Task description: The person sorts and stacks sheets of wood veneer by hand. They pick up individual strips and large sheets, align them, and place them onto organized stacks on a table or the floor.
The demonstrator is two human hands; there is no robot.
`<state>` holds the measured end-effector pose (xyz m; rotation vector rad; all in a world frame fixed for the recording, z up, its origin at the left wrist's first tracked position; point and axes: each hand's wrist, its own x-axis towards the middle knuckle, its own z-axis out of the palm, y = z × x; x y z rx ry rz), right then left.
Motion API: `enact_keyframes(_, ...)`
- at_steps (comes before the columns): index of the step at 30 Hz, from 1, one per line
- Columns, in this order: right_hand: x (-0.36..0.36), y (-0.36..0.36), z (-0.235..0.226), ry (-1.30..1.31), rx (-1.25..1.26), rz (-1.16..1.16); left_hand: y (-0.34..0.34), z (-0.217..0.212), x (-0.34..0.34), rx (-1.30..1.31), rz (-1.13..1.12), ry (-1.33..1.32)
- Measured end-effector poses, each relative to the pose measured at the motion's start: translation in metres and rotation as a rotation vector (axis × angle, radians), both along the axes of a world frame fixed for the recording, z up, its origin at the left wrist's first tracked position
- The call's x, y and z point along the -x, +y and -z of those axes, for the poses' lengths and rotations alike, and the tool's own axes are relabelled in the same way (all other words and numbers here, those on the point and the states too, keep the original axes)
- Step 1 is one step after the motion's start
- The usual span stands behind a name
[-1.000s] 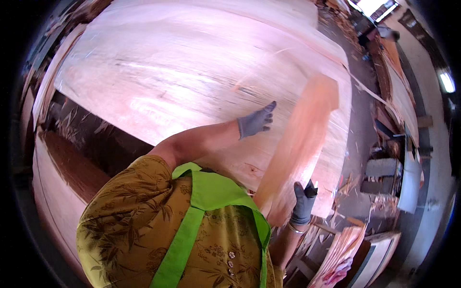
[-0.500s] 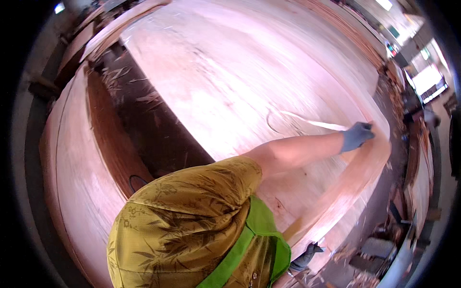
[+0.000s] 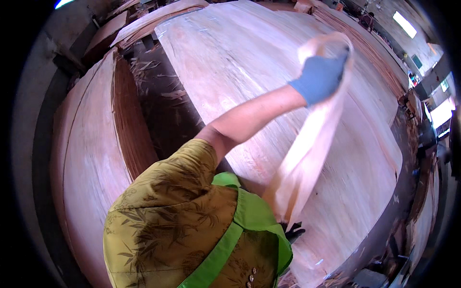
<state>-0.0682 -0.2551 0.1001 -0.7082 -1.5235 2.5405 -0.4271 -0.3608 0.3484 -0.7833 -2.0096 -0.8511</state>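
Note:
My left hand (image 3: 322, 77), in a blue-grey glove, is raised over a large pale veneer sheet (image 3: 230, 72) on a broad stack. It is closed on a long veneer strip (image 3: 307, 153), which loops above the fingers and runs down toward my body. At the strip's lower end, beside my green apron, is my right hand (image 3: 294, 232) in a dark glove. Only some of its fingers show; they appear closed around the strip, and the apron hides the rest.
Another veneer stack (image 3: 91, 144) stands at the left, across a dark gap with scraps (image 3: 175, 94) on the floor. More sheets (image 3: 365, 57) lie stacked at the far right. Debris and a grey block (image 3: 370, 278) lie on the floor at the lower right.
My left hand has swung up and leftward from the sheet's right side, lifting the veneer strip off the sheet. My right hand has moved slightly up and left, closer to the apron.

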Motion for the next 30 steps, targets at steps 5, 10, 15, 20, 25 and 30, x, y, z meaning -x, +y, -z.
enact_keyframes(5, 0.022, 0.0, 0.006, 0.072, -0.135, -0.125, -0.034, -0.037, 0.011, -0.124, -0.041, 0.214)
enact_keyframes(10, 0.043, 0.021, 0.02, 0.055, -0.338, -0.04, -0.029, -0.035, 0.047, 0.016, -0.093, 0.17)
enact_keyframes(15, 0.059, 0.043, 0.023, -0.001, 0.284, 0.314, -0.048, 0.089, 0.136, 0.415, -0.213, -0.248)
enact_keyframes(20, 0.03, 0.057, 0.078, -0.255, 0.093, 0.475, -0.113, 0.28, 0.149, -0.304, 0.261, -1.107)
enact_keyframes(25, 0.023, 0.06, 0.1, -0.267, -0.242, 0.357, -0.15, 0.345, 0.128, -0.588, 0.153, -1.468)
enact_keyframes(30, 0.04, 0.076, 0.104, -0.331, -0.259, 0.361, -0.158, 0.358, 0.137, -0.801, 0.132, -1.34)
